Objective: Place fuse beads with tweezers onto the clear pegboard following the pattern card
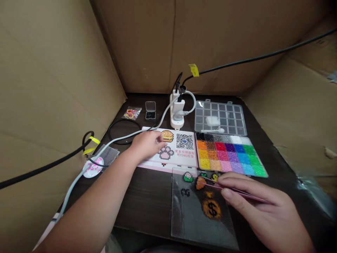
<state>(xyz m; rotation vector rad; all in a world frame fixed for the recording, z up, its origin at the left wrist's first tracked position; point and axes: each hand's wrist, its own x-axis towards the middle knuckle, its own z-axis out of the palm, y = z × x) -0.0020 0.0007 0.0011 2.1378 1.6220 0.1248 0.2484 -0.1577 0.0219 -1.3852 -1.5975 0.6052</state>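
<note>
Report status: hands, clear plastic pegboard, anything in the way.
Right hand grips pink metal tweezers, tips over orange bead figure. Left hand over white printed paper sheet, contact unclear. Clear plastic pegboard bears several bead figures; pale grey cable clear of it.

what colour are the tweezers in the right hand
The tweezers look pink, with a metallic sheen; the head view shows them best.

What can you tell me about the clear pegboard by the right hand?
The clear pegboard is a flat, see-through sheet, seemingly plastic, with a grid of tiny pegs. It lies on the dark table, its far edge at the printed sheet. On it sit a beaded money bag with a dollar sign and smaller bead designs, including an orange one. Pink tweezers held in the right hand reach over the orange one; contact is unclear.
</note>
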